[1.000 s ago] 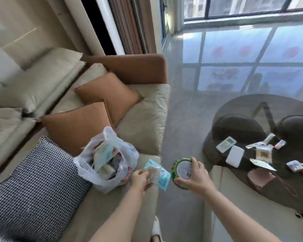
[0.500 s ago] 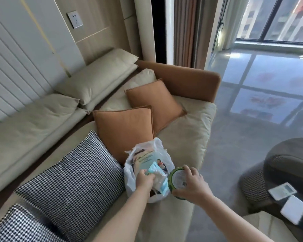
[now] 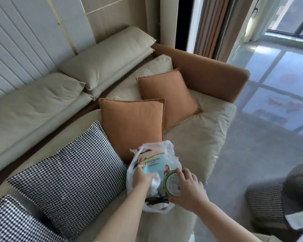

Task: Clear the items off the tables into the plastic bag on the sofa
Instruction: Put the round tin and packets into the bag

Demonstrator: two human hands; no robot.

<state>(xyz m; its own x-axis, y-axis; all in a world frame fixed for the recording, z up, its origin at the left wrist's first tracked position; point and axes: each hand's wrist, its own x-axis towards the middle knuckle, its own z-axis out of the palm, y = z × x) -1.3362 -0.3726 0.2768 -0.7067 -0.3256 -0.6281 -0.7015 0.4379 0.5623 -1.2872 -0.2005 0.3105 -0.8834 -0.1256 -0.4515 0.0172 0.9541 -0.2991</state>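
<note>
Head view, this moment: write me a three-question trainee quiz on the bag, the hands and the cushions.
1. True or false: the right hand holds a round green-rimmed tub.
2. Where is the left hand? A) on the houndstooth cushion B) in the mouth of the plastic bag C) on the floor
3. Fill in: the cushion directly behind the bag is ____ in colour.

Key: 1 true. 2 B. 3 orange: the orange cushion stands behind the bag, with the houndstooth cushion to its left, all on the sofa.

Full white plastic bag [image 3: 152, 151] on sofa [image 3: 199, 137]
</note>
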